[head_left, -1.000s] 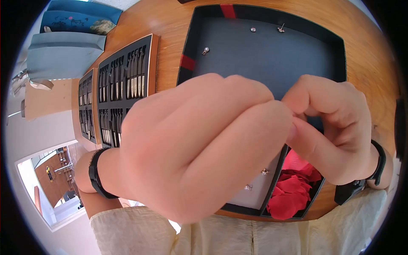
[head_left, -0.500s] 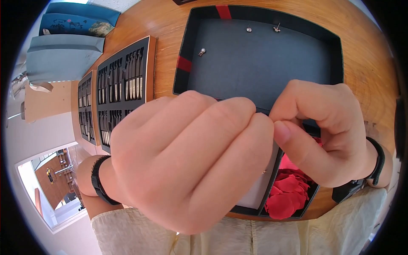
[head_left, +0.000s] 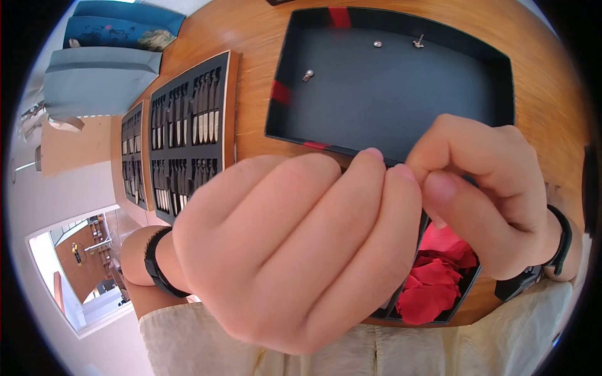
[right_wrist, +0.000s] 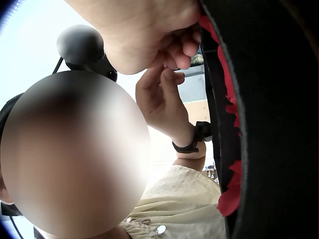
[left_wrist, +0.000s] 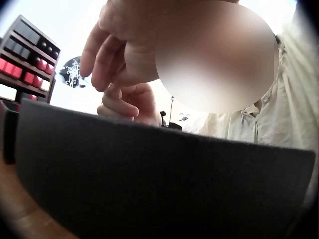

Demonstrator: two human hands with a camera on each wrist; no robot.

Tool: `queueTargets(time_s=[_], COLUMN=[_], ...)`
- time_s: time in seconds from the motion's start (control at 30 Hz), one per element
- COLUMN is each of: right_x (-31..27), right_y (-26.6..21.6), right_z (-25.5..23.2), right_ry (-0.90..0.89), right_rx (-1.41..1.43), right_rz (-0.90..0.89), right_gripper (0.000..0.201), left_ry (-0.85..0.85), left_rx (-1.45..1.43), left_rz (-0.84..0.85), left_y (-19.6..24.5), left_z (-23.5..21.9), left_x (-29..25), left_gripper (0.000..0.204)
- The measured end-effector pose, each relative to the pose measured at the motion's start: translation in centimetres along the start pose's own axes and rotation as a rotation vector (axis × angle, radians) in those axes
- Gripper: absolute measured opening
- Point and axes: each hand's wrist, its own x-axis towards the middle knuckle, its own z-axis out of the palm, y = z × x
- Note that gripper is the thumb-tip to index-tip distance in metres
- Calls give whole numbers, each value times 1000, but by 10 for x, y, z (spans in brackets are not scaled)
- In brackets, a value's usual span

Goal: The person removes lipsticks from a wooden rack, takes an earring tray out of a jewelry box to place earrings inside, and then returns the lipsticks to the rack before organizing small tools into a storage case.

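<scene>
My left hand (head_left: 295,250), back up and fingers bent, meets my right hand (head_left: 495,182) fingertip to fingertip above the near side of a black box lid (head_left: 389,94). In the right wrist view a tiny shiny piece, like an earring (right_wrist: 165,65), shows between the meeting fingertips; most of it is hidden. Right thumb and forefinger are bent together beside the left fingertips. Inside the lid lie a pearl earring (head_left: 308,75), a round stud (head_left: 377,44) and an earring with its post up (head_left: 418,42). Red petals (head_left: 433,285) fill a compartment under my right hand.
To the left lie cases (head_left: 233,119) of slim black pieces with pale ends. Beyond them stand a blue bag (head_left: 119,28) and a grey-blue bag (head_left: 100,78). In the left wrist view a dark wall (left_wrist: 164,184) fills the foreground, with a rack (left_wrist: 25,59) behind.
My left hand has come lower and nearer my body, and its fingertips now show. It covers the small earrings seen earlier in the pale compartment. My right thumb has drawn back slightly from the left fingers.
</scene>
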Motion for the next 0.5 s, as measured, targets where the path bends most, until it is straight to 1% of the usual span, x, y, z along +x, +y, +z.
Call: queueTargets(time_s=[0.07, 0.13, 0.17, 0.2, 0.23, 0.27, 0.33, 0.37, 0.43, 0.5], right_x=[-2, -3, -2, -3, 16, 16, 17, 17, 16, 12], right_y=[0, -2, -4, -6, -4, -3, -1, -1, 0, 0], right_z=[-2, 0, 5, 7, 19, 18, 14, 13, 13, 15], right_ry=[-13, -13, 33, 82, 88, 78, 57, 40, 20, 55], right_rx=[-17, -35, -38, -40, -29, -19, -3, 7, 16, 21], right_rz=[-3, -2, 36, 76, 75, 58, 26, 13, 1, 19], right_gripper=[16, 17, 18, 18, 18, 18, 19, 19, 19, 19], left_ry=[-9, -314, -326, -387, -448, -458, -486, -493, -490, -485], left_rx=[-9, -311, -310, -366, -421, -417, -484, -484, -550, -547], left_rz=[-4, -219, -216, -245, -275, -267, -390, -389, -445, -438], left_y=[-3, -10, -14, -17, -38, -39, -36, -35, -32, -29], left_z=[-9, -28, -33, -35, -42, -42, -42, -41, -40, -39], left_x=[-1, -2, -6, -13, -34, -43, -62, -66, -73, -74], left_gripper=[33, 34, 34, 33, 33, 33, 31, 31, 29, 29])
